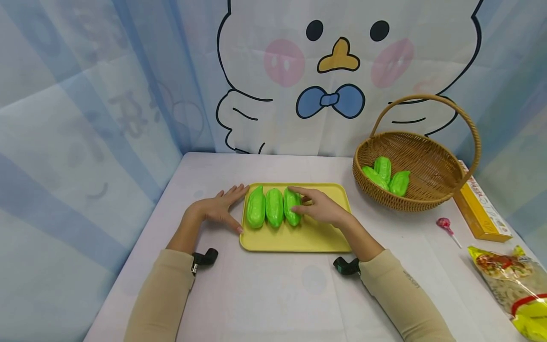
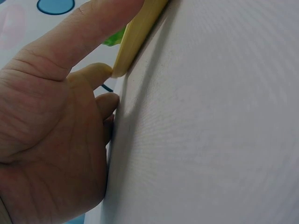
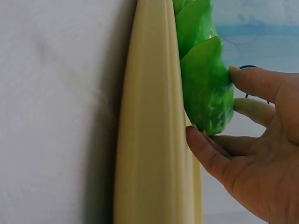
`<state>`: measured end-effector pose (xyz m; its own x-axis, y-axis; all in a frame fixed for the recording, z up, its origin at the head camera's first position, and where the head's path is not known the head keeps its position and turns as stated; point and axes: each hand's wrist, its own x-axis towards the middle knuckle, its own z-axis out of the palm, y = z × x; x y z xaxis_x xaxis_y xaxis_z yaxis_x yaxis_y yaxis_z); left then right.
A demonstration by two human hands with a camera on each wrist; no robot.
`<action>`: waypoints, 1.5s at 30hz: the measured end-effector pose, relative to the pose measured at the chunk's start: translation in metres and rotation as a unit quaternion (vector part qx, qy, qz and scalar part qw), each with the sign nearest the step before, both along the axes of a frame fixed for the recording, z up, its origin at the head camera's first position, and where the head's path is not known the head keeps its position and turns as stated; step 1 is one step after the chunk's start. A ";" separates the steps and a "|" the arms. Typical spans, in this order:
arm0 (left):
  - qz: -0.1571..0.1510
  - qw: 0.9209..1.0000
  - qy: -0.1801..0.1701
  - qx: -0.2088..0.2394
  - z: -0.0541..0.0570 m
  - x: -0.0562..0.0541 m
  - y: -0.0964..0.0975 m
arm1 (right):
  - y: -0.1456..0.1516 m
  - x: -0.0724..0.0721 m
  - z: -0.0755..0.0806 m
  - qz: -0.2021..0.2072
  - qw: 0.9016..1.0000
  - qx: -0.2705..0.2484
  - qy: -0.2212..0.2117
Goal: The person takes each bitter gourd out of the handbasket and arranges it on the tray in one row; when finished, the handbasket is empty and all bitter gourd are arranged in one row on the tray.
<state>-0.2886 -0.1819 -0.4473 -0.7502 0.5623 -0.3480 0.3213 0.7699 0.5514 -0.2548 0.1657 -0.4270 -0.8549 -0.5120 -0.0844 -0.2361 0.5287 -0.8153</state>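
Note:
Three bright green bitter melons lie side by side on the left half of a yellow tray (image 1: 325,240). My right hand (image 1: 321,205) holds the rightmost bitter melon (image 1: 292,211) between thumb and fingers; in the right wrist view fingertips meet this bitter melon (image 3: 208,88) at its side and lower end. The middle bitter melon (image 1: 274,208) and the left bitter melon (image 1: 256,209) lie beside it. My left hand (image 1: 218,208) rests at the tray's left edge, fingers spread. In the left wrist view its thumb and a fingertip are right at the tray's rim (image 2: 133,44).
A wicker basket (image 1: 427,156) with a tall handle stands at the back right, with three green bitter melons (image 1: 399,183) inside. Beside it lie a yellow box (image 1: 483,213), a pink lollipop (image 1: 445,224) and a plastic food bag (image 1: 513,285). A printed curtain (image 1: 273,114) hangs behind the table.

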 end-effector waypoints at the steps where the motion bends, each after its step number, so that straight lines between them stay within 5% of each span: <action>1: 0.000 1.000 0.000 0.000 0.000 0.000 0.000 | 0.000 0.000 0.000 0.001 1.000 0.000 -0.001; 45: 0.002 1.000 -0.001 0.001 0.001 0.001 0.000 | 0.001 0.000 -0.002 0.014 1.000 0.002 0.001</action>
<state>-0.2880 -0.1818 -0.4463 -0.7514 0.5603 -0.3486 0.3176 0.7700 0.5533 -0.2549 0.1669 -0.4289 -0.8400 -0.5358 -0.0850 -0.2527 0.5251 -0.8127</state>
